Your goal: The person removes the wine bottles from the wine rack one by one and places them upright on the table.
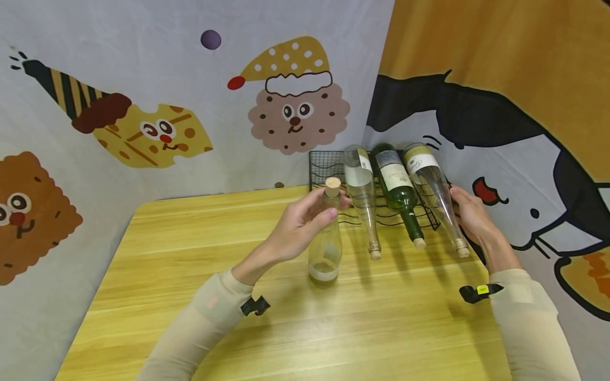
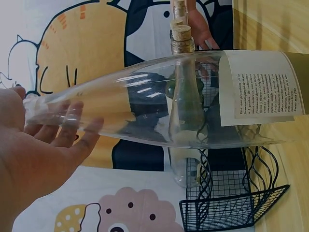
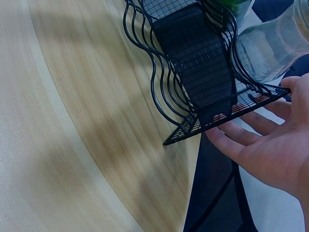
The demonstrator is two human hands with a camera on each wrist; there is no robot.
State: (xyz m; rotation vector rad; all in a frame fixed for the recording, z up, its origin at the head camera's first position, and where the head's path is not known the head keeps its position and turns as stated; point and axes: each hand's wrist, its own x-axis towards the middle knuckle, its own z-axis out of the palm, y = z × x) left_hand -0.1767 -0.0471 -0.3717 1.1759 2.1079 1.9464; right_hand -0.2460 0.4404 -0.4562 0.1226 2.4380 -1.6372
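The left hand [image 1: 296, 226] grips the neck of a clear bottle [image 1: 325, 251], its thumb and fingers curled round it; the right hand [image 1: 471, 213], fingers fairly straight, touches the mesh end of a wire rack [image 1: 325, 168]. The table [image 1: 190, 248] runs wide to the bottle's left and in front; its back edge meets the printed curtain [image 1: 200, 84]. Only the right wrist view shows the table's side edge close by the rack's end. Three bottles lie in the rack, necks toward the person: a green bottle [image 1: 398, 182] between two clear ones. The gripped bottle is near upright, left of them, cork [image 1: 333, 184] up; whether its base touches the wood I cannot tell. The left wrist view alone makes its label's [image 2: 258, 88] printed lines plain.
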